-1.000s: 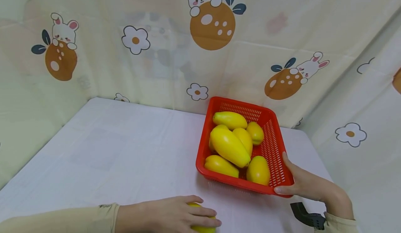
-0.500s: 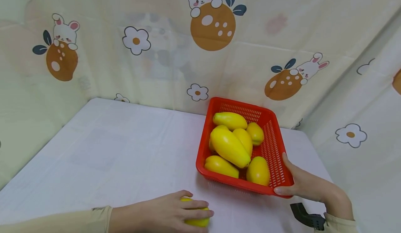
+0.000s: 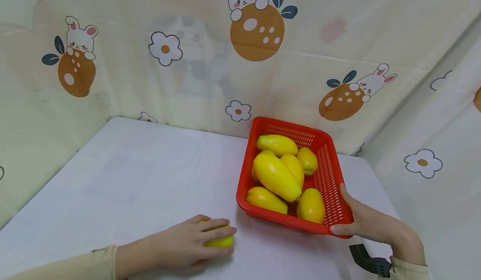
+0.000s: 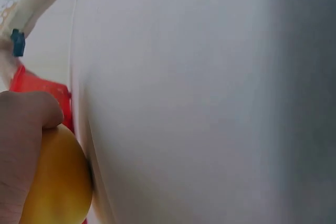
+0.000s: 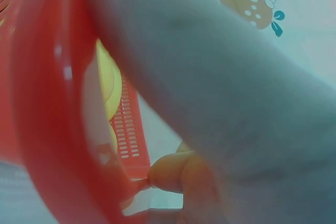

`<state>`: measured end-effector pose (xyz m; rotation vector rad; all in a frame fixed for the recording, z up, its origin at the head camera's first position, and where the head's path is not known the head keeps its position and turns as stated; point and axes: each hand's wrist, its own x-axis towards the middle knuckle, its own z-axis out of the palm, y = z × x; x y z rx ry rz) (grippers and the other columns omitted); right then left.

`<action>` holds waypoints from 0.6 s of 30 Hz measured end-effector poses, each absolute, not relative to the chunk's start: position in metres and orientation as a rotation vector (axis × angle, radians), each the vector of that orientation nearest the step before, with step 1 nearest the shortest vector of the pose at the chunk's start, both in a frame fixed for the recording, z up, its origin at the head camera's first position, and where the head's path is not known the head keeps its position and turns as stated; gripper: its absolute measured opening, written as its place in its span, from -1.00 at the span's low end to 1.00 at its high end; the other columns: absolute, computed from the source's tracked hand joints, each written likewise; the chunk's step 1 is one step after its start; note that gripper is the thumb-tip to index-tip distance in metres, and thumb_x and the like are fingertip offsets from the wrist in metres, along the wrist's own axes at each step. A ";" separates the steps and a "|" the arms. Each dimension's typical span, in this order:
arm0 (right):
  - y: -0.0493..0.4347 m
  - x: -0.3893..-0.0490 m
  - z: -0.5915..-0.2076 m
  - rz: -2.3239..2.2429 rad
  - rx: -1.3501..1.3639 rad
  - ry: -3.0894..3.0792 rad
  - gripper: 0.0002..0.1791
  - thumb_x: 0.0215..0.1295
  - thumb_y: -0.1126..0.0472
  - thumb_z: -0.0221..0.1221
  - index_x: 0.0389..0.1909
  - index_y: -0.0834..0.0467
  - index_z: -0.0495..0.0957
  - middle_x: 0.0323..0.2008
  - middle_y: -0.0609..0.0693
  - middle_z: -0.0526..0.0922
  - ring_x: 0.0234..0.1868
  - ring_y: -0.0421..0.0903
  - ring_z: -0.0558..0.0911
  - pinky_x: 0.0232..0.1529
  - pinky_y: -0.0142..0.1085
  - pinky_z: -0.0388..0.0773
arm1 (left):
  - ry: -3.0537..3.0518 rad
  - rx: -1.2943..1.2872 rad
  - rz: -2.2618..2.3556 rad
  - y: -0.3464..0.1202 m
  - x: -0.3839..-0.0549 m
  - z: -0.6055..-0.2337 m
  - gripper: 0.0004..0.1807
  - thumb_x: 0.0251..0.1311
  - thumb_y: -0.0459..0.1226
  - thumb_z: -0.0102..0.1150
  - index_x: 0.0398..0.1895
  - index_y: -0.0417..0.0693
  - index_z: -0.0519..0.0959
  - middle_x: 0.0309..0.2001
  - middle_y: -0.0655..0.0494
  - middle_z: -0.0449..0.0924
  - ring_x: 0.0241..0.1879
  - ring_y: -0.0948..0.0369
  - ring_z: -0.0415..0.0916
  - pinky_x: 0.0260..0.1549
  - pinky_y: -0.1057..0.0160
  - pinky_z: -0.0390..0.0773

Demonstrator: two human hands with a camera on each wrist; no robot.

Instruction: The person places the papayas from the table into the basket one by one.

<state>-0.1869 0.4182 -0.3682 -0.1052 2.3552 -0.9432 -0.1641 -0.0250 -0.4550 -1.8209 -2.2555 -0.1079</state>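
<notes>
On the near part of the table, my left hand grips a smooth, rounded yellow fruit, its fingers draped over the top. In the left wrist view the same fruit looks orange-yellow, with the thumb along its side and its lower edge close to the cloth. A red plastic basket with slotted walls stands to the right of that hand. My right hand grips the basket's near right corner, thumb on the rim. Inside the basket lie several yellow fruits, some long and tapered, others shorter and rounder.
White cloth covers the table. Behind and beside it hang cream curtains printed with rabbits, fruit and flowers; the basket's far edge is near the back one. A black strap sits at the right wrist.
My left hand has moved left and farther from me across the table, carrying the yellow fruit along. The right hand and the basket have stayed where they were.
</notes>
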 end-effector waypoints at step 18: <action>0.417 -0.187 -0.368 -0.933 -0.098 2.357 0.25 0.14 -0.04 0.28 0.47 0.07 -0.55 0.38 0.38 -0.07 0.14 0.15 0.29 -0.16 -0.16 0.63 | -2.627 -1.314 -0.152 -0.058 -0.183 -0.459 -0.36 0.08 -0.02 0.26 0.28 0.24 0.35 0.38 0.01 0.22 0.25 -0.04 0.29 -0.28 0.11 0.65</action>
